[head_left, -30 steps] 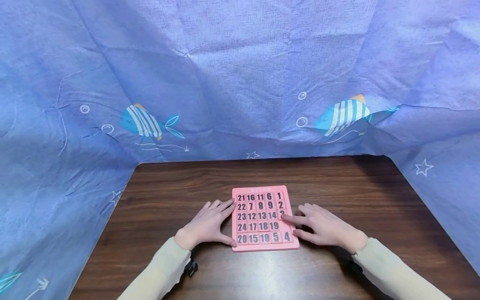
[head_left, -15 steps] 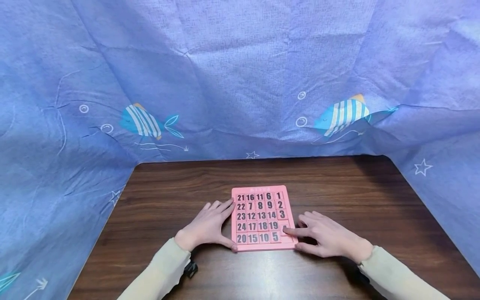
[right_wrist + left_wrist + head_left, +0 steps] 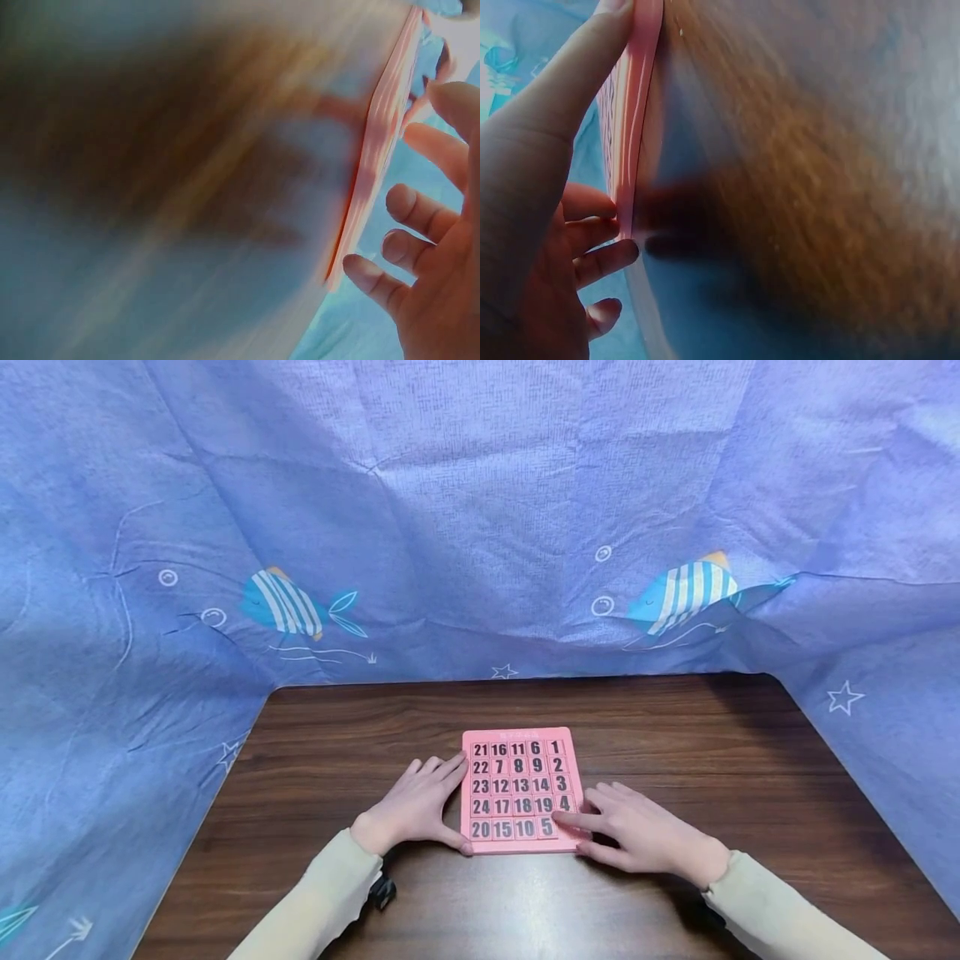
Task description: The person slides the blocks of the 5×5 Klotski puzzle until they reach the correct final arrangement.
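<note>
A pink number slide puzzle (image 3: 520,789) lies flat on the wood-grain desk (image 3: 375,727) between the left hand (image 3: 412,808) and the right hand (image 3: 637,831). Its numerals stand upright to the wearer, and the edge with a pale, unreadable title faces the blue curtain (image 3: 480,527); it looks near-square, so I cannot tell a long axis. Black numerals run, far row to near: 21 16 11 6 1; 22 7 8 9 2; 23 12 13 14 3; 24 17 18 19 4; 20 15 10 5, then a bare pink cell (image 3: 569,835). The left grip is apart, thumb and fingers spread along the left edge. The right grip is apart too, index fingertip beside tiles 5 and 4, thumb at the near corner.
</note>
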Available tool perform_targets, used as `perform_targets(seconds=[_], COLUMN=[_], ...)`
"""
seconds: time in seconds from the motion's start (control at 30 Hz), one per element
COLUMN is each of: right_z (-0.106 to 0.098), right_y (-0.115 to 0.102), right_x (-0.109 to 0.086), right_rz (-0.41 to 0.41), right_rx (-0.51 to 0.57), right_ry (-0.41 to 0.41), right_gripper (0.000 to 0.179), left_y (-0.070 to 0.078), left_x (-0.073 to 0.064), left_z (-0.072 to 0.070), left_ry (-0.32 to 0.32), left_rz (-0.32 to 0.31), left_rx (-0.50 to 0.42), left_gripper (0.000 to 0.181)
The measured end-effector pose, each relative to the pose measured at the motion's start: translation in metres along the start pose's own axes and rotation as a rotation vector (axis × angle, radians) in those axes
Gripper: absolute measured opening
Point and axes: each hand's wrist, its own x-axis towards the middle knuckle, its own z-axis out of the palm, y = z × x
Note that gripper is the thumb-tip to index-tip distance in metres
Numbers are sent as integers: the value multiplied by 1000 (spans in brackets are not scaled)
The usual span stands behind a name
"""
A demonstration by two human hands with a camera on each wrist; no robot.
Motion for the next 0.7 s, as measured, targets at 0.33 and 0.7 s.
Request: perform_targets(seconds=[0.33,0.7], right_z=[8,4], right_y=[-6,0], right_x=[15,7], right_rz=[-2,-3], right_rx=[-31,-30], right_ry=[-5,-4], right_gripper=[49,46], left_y=[0,0], left_x=[10,4], left_z=[-3,1], left_ry=[34,9], left_rz=[23,7], left_rx=[102,111], left_gripper=[122,134])
